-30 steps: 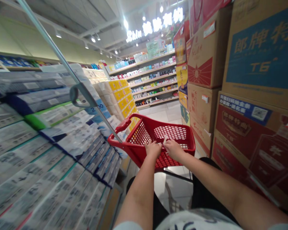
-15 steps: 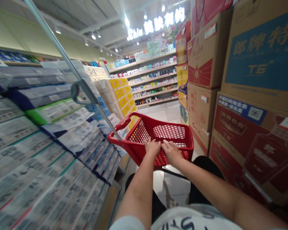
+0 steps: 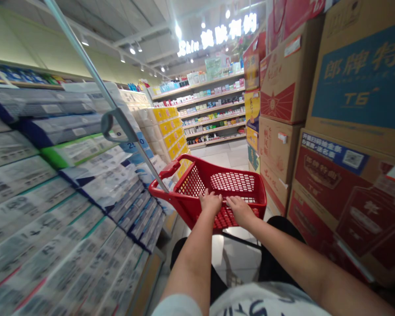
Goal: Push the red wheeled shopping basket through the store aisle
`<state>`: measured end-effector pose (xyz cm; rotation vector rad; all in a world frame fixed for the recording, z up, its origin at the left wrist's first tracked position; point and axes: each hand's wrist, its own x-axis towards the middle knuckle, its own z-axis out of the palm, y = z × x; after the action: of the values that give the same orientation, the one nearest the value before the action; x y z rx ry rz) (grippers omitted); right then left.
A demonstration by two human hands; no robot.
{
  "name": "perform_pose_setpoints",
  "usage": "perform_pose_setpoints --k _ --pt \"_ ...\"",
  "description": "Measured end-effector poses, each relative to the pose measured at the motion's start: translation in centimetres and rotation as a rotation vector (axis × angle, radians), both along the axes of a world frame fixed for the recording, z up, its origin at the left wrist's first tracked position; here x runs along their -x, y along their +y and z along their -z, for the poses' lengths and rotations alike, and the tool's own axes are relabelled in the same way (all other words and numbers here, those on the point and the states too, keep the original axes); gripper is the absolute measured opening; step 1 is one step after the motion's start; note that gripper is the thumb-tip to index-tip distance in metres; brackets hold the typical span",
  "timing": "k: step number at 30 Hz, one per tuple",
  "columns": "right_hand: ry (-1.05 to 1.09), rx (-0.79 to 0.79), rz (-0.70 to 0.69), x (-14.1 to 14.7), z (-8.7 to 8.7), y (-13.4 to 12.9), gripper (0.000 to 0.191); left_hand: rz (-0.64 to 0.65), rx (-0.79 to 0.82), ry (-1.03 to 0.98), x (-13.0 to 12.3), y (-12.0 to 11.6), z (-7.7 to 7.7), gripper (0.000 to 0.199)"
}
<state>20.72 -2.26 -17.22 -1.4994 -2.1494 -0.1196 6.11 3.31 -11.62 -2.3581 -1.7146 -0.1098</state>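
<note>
A red plastic shopping cart [image 3: 184, 205] stands sideways in front of me, and nothing shows inside its lattice basket. My left hand [image 3: 211, 204] is closed over the near rim, fingers reaching to the inner side. Just right of it, my right hand [image 3: 241, 211] grips the same rim with its fingers bent over the edge. A small gap separates the two hands. At the cart's left end are its red handle [image 3: 170, 169] and a tall metal pole [image 3: 82, 61] carrying a grey hook-shaped piece [image 3: 109, 125]. Both thumbs are hard to make out.
Stacked packs of paper goods [image 3: 75, 237] line the left side close by. Yellow-and-white packs [image 3: 166, 131] stand behind the cart. Tall piles of cardboard cartons [image 3: 332, 175] edge the right. Tiled floor [image 3: 217, 151] leads to shelves of small products [image 3: 213, 103] at the back.
The scene sits slightly further right in view as my head turns a little. My right hand has shifted slightly right along the rim, its fingers more bent. The left hand stays on the rim.
</note>
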Motion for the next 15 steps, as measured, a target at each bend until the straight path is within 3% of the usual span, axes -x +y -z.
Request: perform_pose_setpoints --k 7,12,15 --pt "-0.014 0.042 0.007 1.5 -0.7 -0.4 0.051 0.02 -0.009 -0.014 0.1 0.2 0.6 0.051" --pt "-0.066 0.121 0.151 2.0 -1.9 -0.2 0.042 0.008 0.019 0.001 -0.1 0.1 0.2 0.052" --pt "-0.091 0.165 0.075 1.5 -2.6 0.0 0.043 0.025 0.027 -0.013 -0.2 -0.2 -0.2 0.053"
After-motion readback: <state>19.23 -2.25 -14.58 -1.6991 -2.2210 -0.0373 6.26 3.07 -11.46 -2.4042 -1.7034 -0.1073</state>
